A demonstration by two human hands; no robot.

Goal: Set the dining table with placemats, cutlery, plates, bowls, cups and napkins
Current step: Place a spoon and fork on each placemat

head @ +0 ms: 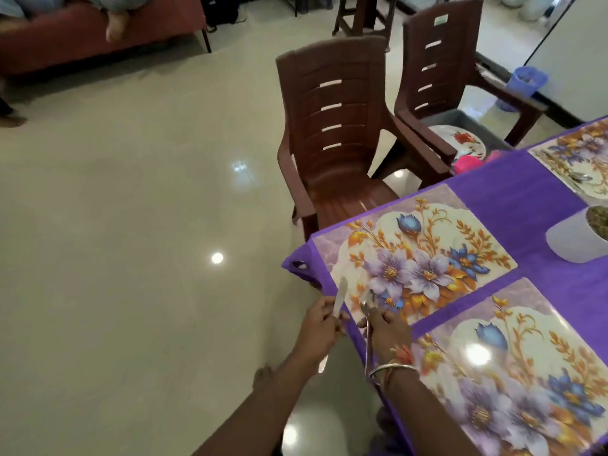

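Note:
A purple cloth covers the table, with three floral placemats on it. My left hand grips a knife, blade up, just off the table's corner. My right hand holds a spoon and what looks like a fork at the near-left corner of the middle placemat. A second placemat lies nearer to me. The far placemat has cutlery lying on it.
A white pot stands at the table's right. Two brown plastic chairs stand at the far side; the nearer one is bare, the farther one carries a grey tub with a flowered plate and pink items. Glossy tiled floor spreads to the left.

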